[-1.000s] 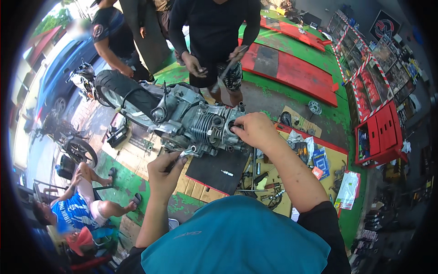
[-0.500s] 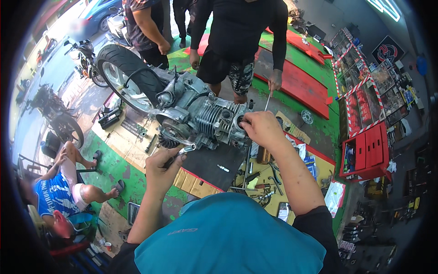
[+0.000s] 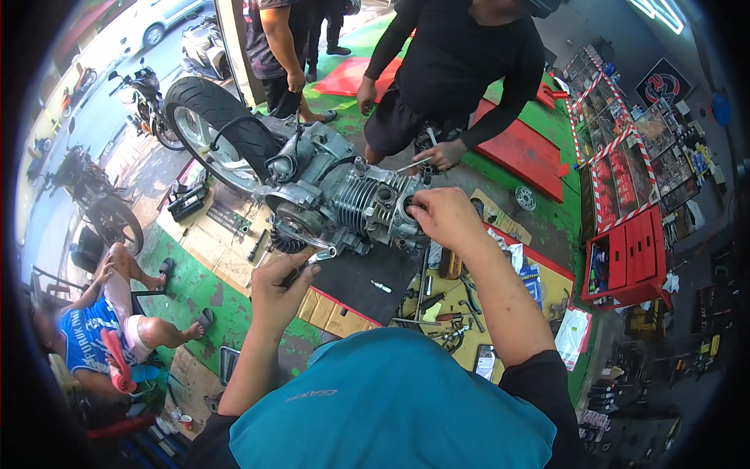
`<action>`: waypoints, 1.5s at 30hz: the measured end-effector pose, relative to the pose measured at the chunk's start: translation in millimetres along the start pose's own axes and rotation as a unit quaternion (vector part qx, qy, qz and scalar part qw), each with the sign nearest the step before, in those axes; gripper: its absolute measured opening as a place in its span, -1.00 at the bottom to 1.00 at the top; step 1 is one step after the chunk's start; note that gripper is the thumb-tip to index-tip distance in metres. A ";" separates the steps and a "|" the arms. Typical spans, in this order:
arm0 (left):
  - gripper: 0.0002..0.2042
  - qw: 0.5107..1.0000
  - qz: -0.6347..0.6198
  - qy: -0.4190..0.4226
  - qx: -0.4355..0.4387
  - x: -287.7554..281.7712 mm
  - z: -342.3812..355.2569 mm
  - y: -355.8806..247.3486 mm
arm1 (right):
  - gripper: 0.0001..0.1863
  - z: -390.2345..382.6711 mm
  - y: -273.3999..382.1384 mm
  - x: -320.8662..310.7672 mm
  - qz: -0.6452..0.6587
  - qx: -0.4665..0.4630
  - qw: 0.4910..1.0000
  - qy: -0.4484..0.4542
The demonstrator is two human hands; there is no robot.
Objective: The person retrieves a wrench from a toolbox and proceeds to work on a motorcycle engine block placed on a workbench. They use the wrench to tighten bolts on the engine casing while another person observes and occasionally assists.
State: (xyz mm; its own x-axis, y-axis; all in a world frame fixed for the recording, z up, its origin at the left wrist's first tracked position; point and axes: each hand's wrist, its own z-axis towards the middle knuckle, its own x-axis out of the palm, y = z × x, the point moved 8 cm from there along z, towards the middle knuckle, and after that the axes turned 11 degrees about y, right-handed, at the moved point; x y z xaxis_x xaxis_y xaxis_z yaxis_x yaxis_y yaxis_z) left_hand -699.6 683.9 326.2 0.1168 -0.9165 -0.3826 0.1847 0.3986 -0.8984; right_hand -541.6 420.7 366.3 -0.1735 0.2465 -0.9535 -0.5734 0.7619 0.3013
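Observation:
My left hand point(image 3: 283, 283) is closed around a tool with a shiny metal socket end point(image 3: 322, 254), held beside the near side of the engine point(image 3: 355, 205). The fingertips of my right hand point(image 3: 447, 217) are drawn together at the round opening in the cylinder head point(image 3: 406, 209), at the engine's right end. What they hold there, if anything, is hidden. Across the engine, a co-worker's hand point(image 3: 444, 155) holds a slim metal tool point(image 3: 410, 166) whose tip reaches the top of the engine. The rear wheel point(image 3: 226, 129) is joined to the engine's left end.
Cardboard point(image 3: 223, 223) with loose parts lies left of the engine. A spark plug point(image 3: 380, 287) rests on the dark mat below it. Hand tools point(image 3: 457, 316) and a phone point(image 3: 485, 361) lie to the right. Beyond is a red cabinet point(image 3: 633, 254); a person point(image 3: 101, 336) sits at left.
The co-worker has stepped right and leaned in, bringing the slim tool onto the engine's top. A seated person's pink-red cloth has shifted. Both my hands stay almost where they were.

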 end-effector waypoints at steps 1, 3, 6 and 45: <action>-0.84 1.000 -0.002 0.001 -0.004 1.6 -0.4 1.6 | -0.77 -0.1 -0.1 0.8 0.000 -0.008 1.000 -0.007; -0.82 1.000 -0.003 0.002 -0.014 3.5 -1.2 0.1 | -0.76 -0.6 -3.7 2.8 0.012 -0.009 1.000 -0.009; -0.77 1.000 -0.001 0.005 -0.020 7.3 -2.4 -8.1 | -0.76 -2.2 -4.1 0.1 0.010 -0.010 1.000 -0.012; -0.79 0.996 -0.004 0.051 -0.067 41.5 -20.1 -5.8 | -0.83 -51.2 -70.4 232.6 0.882 0.136 0.422 -0.163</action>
State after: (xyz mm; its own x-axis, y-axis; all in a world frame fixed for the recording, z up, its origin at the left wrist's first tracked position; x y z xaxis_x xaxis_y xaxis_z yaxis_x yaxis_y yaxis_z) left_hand -715.4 642.9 311.2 0.0137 -0.9212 -0.3889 0.0524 0.3890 -0.9197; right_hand -582.6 393.7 122.9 0.0060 0.6091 0.7931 0.3381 -0.7476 0.5716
